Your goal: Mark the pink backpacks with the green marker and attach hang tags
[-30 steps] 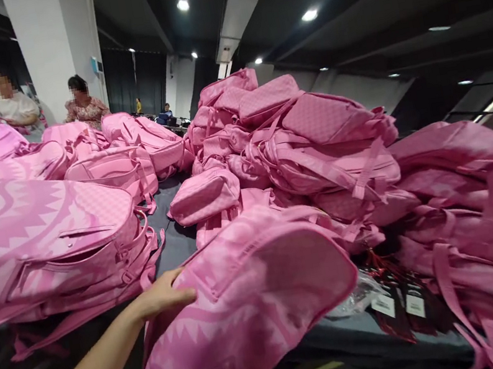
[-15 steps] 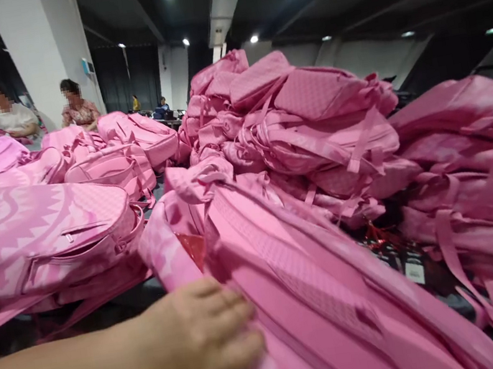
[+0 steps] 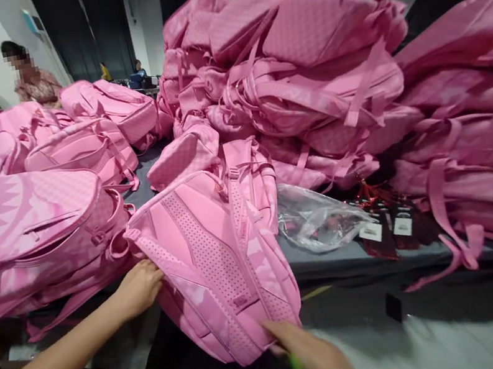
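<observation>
Pink cloth backpack (image 3: 211, 241) shows matt, smooth panels and dotted, mesh-like padding between the hands, with a clear, crinkled, glossy plastic bag (image 3: 316, 220) beyond on dark matt cloth (image 3: 321, 263)

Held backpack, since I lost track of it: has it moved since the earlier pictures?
Yes: the backpack has moved left, away from the white-labelled tags.

plastic bag (image 3: 307, 224) lies right of backpack (image 3: 217, 265); pile (image 3: 300, 84) behind both.
</observation>
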Action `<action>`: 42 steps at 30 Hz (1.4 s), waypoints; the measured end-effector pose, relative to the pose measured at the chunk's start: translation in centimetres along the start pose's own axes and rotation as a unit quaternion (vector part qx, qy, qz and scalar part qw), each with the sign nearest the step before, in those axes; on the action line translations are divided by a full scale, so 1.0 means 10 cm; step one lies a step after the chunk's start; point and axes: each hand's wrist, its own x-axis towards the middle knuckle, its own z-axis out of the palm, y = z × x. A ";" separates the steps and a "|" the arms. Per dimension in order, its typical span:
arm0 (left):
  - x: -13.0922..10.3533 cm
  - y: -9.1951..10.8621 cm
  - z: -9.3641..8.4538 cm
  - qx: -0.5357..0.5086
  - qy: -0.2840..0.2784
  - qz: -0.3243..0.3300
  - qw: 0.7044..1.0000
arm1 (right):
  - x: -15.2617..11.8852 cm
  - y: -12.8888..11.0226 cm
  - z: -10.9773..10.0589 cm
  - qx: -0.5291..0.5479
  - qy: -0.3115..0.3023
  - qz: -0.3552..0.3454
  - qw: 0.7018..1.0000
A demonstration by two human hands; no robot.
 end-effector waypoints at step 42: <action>1.88 0.93 -0.34 0.136 0.038 0.332 0.933 | 0.59 0.65 0.13 -0.011 -0.035 0.290 0.956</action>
